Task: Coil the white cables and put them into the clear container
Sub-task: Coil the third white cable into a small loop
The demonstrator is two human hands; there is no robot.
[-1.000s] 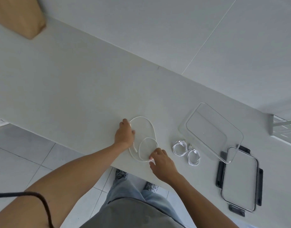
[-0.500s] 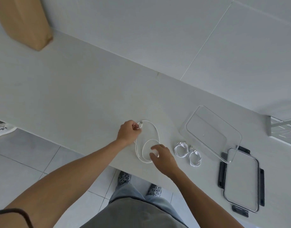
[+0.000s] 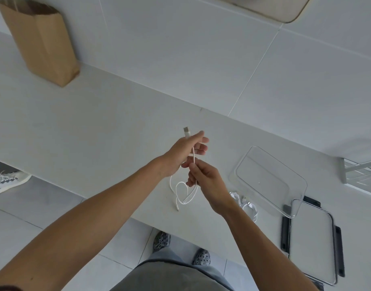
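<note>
A loose white cable (image 3: pixel 183 195) is lifted off the white counter. My left hand (image 3: pixel 185 151) pinches it just below its USB plug, which sticks up above the thumb. My right hand (image 3: pixel 203 177) grips the cable a little lower, close against the left hand. The rest of the cable hangs in loops down to the counter's front edge. Two coiled white cables (image 3: pixel 246 203) lie on the counter to the right, partly hidden by my right forearm. The clear container (image 3: pixel 268 181) stands open beyond them, with nothing inside.
The container's lid (image 3: pixel 312 242), with dark clips, lies at the right by the counter's front edge. A brown paper bag (image 3: pixel 42 40) stands at the far left against the tiled wall. A white wire rack (image 3: pixel 360 175) is at the right edge.
Both hands have lifted the cable off the counter and come together. The left hand now holds the plug end upright; the cable's loops hang instead of lying flat.
</note>
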